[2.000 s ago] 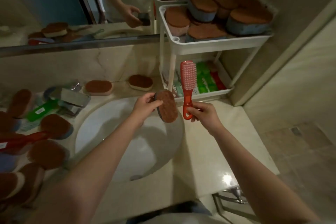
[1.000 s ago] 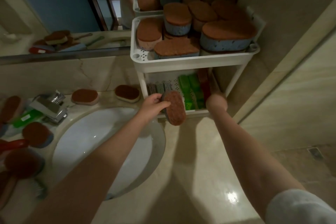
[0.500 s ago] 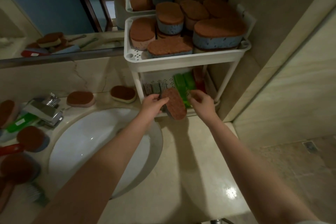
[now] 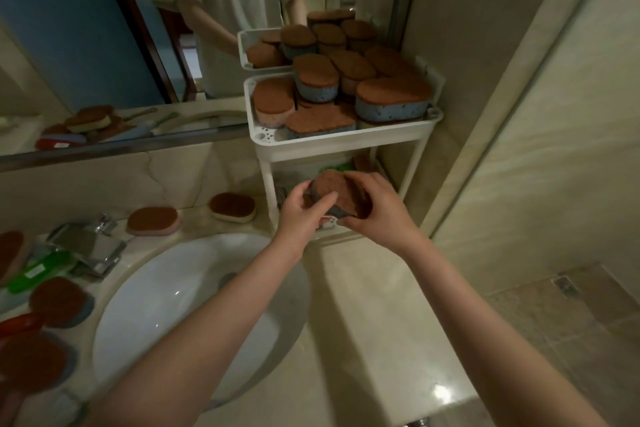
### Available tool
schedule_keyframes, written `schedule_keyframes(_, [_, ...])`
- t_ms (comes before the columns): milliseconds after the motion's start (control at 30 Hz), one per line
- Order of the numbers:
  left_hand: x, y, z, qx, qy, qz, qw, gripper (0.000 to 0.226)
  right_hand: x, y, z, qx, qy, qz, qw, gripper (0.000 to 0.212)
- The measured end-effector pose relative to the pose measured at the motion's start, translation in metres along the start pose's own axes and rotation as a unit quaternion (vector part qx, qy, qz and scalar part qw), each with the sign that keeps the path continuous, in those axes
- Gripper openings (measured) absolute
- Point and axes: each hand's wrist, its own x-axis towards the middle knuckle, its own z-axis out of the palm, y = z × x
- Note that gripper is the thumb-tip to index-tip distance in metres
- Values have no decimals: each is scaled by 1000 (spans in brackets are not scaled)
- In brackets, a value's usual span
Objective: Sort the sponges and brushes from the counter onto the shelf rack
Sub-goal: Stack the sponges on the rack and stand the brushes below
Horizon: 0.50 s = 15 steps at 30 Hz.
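Both hands hold one brown-topped sponge (image 4: 330,188) in front of the lower shelf of the white rack (image 4: 341,148). The left hand (image 4: 303,210) grips its left end, with the thumb across the brown face. The right hand (image 4: 379,215) curls round its right end, fingers over the top. The sponge is tilted, its brown face toward the camera and its grey body showing below, just above the lower shelf's front rim. I cannot tell whether it touches the shelf.

The rack's top tray is heaped with a sponge pile (image 4: 393,99), brown tops up over blue-grey and pink bodies. Behind the hands, a strip of green shelf brush (image 4: 341,167) shows on the lower shelf.

The rack stands on the table (image 4: 363,305), to the right of the sink (image 4: 166,305) and against the mirror (image 4: 86,45). Behind the sink a pink sponge (image 4: 153,220) and a cream sponge (image 4: 232,207) lie flat on the table, near each other but apart. A chrome tap (image 4: 88,248) stands left of them. At the far left lie a green brush (image 4: 33,274), a red brush (image 4: 19,321) and a blue sponge (image 4: 60,302).
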Motion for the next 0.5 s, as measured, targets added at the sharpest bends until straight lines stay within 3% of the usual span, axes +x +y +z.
schedule_keyframes(167, [-22, 34, -8, 29, 63, 172, 983, 10, 3, -35, -39, 51, 66, -54, 995, 67])
schedule_keyframes(233, [-26, 53, -13, 55, 88, 235, 967, 24, 9, -50, -51, 59, 82, -71, 992, 66])
schedule_keyframes(333, [-17, 80, -23, 66, 132, 311, 939, 24, 28, -70, -65, 64, 105, -82, 989, 66])
schedule_keyframes(400, [-6, 93, -32, 87, 179, 322, 926, 17, 48, -81, -71, 60, 118, -82, 988, 66])
schedule_keyframes(500, [11, 104, -43, 120, 201, 272, 933, 11, 83, -101, -72, 32, 115, -67, 991, 66])
